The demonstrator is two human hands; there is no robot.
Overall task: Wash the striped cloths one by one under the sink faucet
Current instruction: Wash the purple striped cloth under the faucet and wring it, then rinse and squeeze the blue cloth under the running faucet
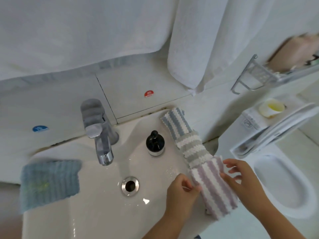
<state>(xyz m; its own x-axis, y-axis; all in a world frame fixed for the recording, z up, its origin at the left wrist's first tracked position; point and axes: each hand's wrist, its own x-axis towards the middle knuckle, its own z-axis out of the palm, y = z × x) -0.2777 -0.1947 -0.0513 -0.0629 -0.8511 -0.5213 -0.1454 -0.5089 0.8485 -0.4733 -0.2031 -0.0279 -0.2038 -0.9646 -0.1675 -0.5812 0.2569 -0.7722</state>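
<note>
Three striped cloths lie in a row along the sink's right rim, and none looks to be under the faucet (101, 135) yet, so the washing seems barely begun or between cloths. Nearest the person, the purple striped cloth (215, 188) sits between both hands. The left hand (181, 190) pinches its near-left edge, thumb and fingers curled onto the fabric. The right hand (241, 176) touches its right edge with fingers partly bent; whether that grip has truly closed on the cloth I cannot tell. Just beyond the hands lies the grey striped cloth (193, 149), overlapping the purple one's far end, and beyond that the blue striped cloth (176, 123), touching the grey.

No stream shows from the spout, though droplets glint on the basin (96, 213) left of the left hand, near the drain (130, 185). A plain blue cloth (50, 181) rests on the far-left rim. All three striped cloths probably remain to be rinsed, starting with purple.
</note>
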